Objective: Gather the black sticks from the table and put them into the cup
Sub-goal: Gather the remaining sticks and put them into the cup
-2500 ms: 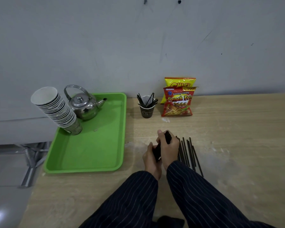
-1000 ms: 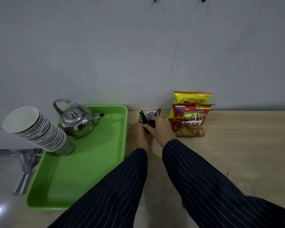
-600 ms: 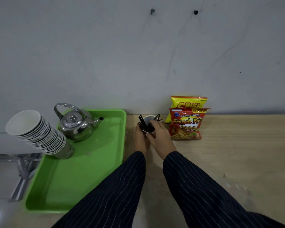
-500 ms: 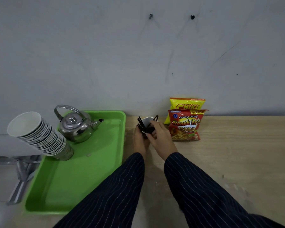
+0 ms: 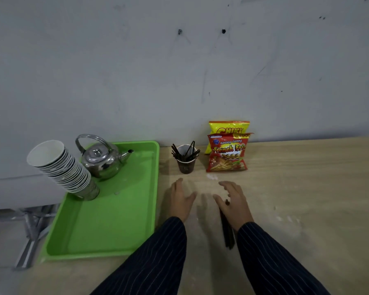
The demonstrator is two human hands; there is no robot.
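Small dark paper cup (image 5: 186,162) upright on the pale wooden table (image 5: 296,199), near the back wall, with a fan of thin black sticks (image 5: 184,153) leaning out over its white rim. More black sticks (image 5: 227,231) flat on the table nearer the camera, partly hidden under the right hand (image 5: 234,202) and its pinstriped sleeve. Right hand open, fingers spread, palm down over those loose sticks; contact with them impossible to judge. Left hand (image 5: 181,199) also open, empty, fingers relaxed, in front of the cup and apart from it. Just right of the cup, 2 snack bags against the wall: a red French fries packet (image 5: 227,153) in front of a yellow packet (image 5: 228,127). Left of the cup, a bright green plastic tray (image 5: 107,226), close beside the left hand, bearing a shiny steel kettle (image 5: 100,159) and a tilted stack of white paper cups (image 5: 62,169). Between hands and cup, bare table only.
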